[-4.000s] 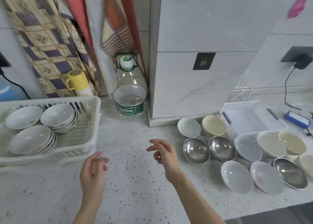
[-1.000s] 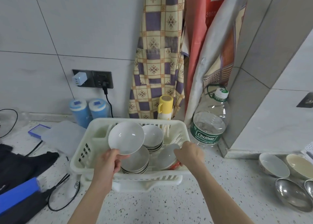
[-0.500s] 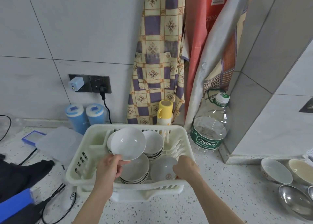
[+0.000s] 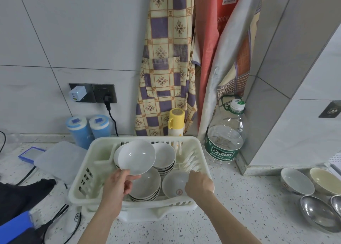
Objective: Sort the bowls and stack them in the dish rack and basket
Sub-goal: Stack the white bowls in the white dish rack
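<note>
Left-hand grip (image 4: 118, 184) on tilted bowl (image 4: 137, 157)

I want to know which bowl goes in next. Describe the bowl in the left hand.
The plain white glazed ceramic bowl is round and shallow, empty, tilted with its inside facing the camera. The left hand pinches its lower rim, holding it above the bowl stacks in the cream plastic dish rack.
</note>
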